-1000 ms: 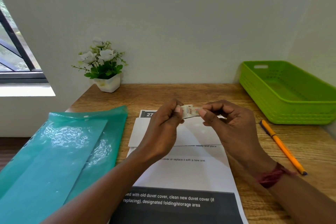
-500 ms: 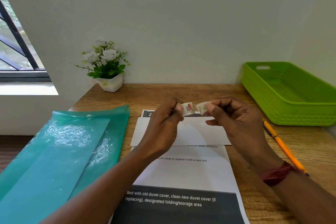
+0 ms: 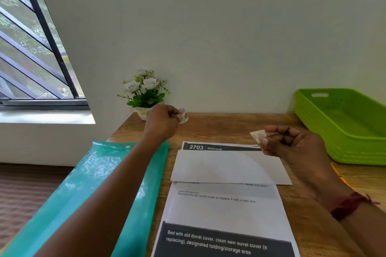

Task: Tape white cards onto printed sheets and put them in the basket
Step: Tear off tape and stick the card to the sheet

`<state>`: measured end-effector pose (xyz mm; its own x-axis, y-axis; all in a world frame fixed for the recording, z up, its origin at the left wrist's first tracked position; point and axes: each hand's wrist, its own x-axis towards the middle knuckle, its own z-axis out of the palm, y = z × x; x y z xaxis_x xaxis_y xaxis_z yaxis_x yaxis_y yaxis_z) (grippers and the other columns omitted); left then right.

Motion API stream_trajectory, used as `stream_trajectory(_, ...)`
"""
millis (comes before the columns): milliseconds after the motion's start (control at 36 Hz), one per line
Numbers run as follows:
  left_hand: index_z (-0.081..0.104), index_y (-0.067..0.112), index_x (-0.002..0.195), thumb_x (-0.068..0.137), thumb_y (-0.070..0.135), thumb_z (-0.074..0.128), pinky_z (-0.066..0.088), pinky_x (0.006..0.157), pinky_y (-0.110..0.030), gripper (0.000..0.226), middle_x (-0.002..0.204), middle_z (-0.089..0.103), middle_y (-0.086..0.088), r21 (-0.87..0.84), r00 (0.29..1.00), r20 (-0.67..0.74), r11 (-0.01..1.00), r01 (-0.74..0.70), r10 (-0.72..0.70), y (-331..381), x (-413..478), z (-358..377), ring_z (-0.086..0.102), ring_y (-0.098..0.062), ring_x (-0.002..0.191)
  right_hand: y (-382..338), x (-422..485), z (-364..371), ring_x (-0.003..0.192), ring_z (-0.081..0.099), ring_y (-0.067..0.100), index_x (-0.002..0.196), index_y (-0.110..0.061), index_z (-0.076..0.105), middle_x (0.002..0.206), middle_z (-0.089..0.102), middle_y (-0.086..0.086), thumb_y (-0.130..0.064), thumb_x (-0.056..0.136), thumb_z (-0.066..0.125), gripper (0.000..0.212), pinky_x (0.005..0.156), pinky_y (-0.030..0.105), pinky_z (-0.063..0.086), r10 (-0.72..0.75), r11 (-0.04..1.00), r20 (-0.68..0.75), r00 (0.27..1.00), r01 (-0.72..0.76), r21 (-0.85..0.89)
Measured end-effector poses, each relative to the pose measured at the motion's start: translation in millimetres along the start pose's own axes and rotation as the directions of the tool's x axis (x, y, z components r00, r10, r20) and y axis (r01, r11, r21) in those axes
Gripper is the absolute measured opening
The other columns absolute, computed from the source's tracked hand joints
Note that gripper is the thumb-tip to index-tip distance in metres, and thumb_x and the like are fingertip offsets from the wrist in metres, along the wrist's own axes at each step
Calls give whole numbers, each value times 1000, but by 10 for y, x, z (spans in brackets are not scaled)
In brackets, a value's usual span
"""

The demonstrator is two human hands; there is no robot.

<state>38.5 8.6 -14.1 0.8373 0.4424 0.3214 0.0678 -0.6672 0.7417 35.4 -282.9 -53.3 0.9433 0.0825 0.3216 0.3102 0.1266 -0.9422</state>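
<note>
Tape strip: your right hand [image 3: 292,146] pinches a short patterned tape strip [image 3: 258,136] between thumb and fingertips, in the air just above the far right corner of the white card [image 3: 225,168].
Tape roll: your left hand [image 3: 160,123] grips the tape roll [image 3: 183,116] with curled fingers near the table's [image 3: 229,127] far edge, beside the flower pot [image 3: 144,92].
Card: it lies flat across the upper part of the printed sheet [image 3: 221,213], below the header bar, with no tape on it that you can see.
Basket: the green basket [image 3: 342,144] sits at the far right corner, well apart from the sheet.
Handling: the strip looks feather-light, limp and sticky, so it will likely curl and cling to itself. Card and sheet look thin and easy to slide or crease.
Hold: keep the strip by one end only. Later, lift the sheet by an edge, supporting it under the card.
Count: one card, one sheet showing, one roll, one strip, one basket, one teal folder [image 3: 83,194] along the left edge.
</note>
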Motion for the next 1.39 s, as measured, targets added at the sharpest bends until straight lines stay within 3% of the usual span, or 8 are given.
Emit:
stream_trajectory(222, 73, 3, 100, 91, 5, 60, 50, 81, -28, 17, 101, 71, -13, 370, 991, 95, 921, -124, 95, -301, 368, 54, 65, -22, 94, 2, 97, -96, 67, 69, 6, 91, -9, 73, 81, 76, -1, 4, 83, 67, 16, 61, 16, 56, 45, 997, -41, 998, -47, -60)
stream_trajectory(500, 67, 19, 101, 90, 24, 62, 50, 74, -31, 13, 103, 69, -6, 545, 978, 208, 828, -128, 15, -581, 552, 159, 62, -20, 90, 9, 194, -258, 76, 69, 9, 89, -11, 74, 87, 76, 3, -4, 87, 67, 10, 70, 30, 60, 146, 978, -49, 988, -152, -141)
stream_trajectory(611, 66, 20, 93, 90, 22, 61, 50, 79, -32, 6, 100, 69, -6, 553, 967, 256, 818, -158, 14, -597, 595, 166, 59, -18, 88, 23, 244, -313, 76, 68, 14, 93, -7, 73, 88, 75, 7, -3, 87, 67, 10, 65, 25, 60, 153, 974, -52, 987, -160, -162)
stream_trajectory(722, 64, 18, 114, 92, 27, 60, 54, 83, -36, 24, 109, 68, -7, 532, 967, 251, 828, -177, 46, -555, 588, 148, 62, -20, 94, 47, 276, -357, 84, 67, 19, 93, -8, 72, 95, 73, 9, -5, 89, 65, 8, 70, 31, 60, 153, 964, -33, 988, -157, -213)
stream_trajectory(833, 62, 19, 116, 93, 25, 57, 54, 78, -35, 24, 108, 67, -3, 511, 952, 198, 804, -305, 235, -264, 390, 191, 61, -18, 92, 75, 301, -396, 88, 69, 19, 88, -9, 72, 97, 74, 5, -5, 90, 65, 8, 77, 39, 59, 155, 953, -19, 988, -155, -259)
stream_trajectory(1056, 60, 27, 119, 95, 37, 53, 49, 92, -36, 27, 120, 62, 6, 275, 759, 410, 726, -631, 505, 475, -486, 510, 58, -16, 108, 157, 337, -447, 79, 68, 12, 85, -13, 74, 88, 75, -1, -4, 89, 65, 14, 76, 37, 59, 123, 921, 75, 990, -85, -381)
stream_trajectory(1194, 65, 23, 119, 98, 38, 49, 49, 89, -34, 30, 119, 64, 3, 239, 675, 427, 645, -726, 602, 646, -903, 779, 58, -17, 106, 148, 346, -454, 68, 62, -11, 81, -21, 73, 84, 73, -13, -6, 89, 65, 18, 59, 6, 45, 67, 866, 167, 984, 26, -499)
stream_trajectory(1389, 64, 17, 123, 102, 35, 46, 51, 89, -37, 33, 120, 64, -3, 255, 650, 464, 611, -749, 602, 630, -1009, 1045, 55, -19, 106, 171, 415, -518, 88, 63, 0, 83, -31, 71, 91, 71, -13, -9, 92, 63, 25, 78, 19, 48, 95, 762, 232, 968, 79, -643)
